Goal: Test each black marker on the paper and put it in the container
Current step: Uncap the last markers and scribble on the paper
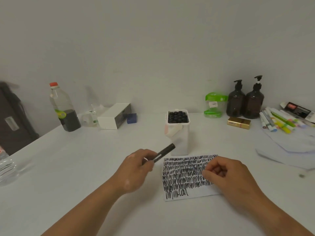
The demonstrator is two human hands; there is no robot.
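One black marker point(166, 151) sits in your left grip point(136, 169), which is clamped round its lower end. The marker is tilted, and its free end points up and right toward the white container point(179, 138). That container stands just beyond the paper point(184, 176) and is packed with upright black markers point(177, 116).

Your right grip point(228, 174) rests on the paper's right side with its fingers loosely curled, and nothing shows between them. Rows of black scribble cover most of the sheet.

Along the back of the counter point(85, 167) stand:
- a red-capped bottle point(65, 108) holding dark liquid
- a white box point(114, 116)
- a green-lidded jar point(214, 104)
- two dark pump bottles point(245, 101)
- a gold box point(238, 123)

Coloured pens point(279, 121) lie heaped at far right. Nothing stands between marker and container. No label is sharp enough to read.
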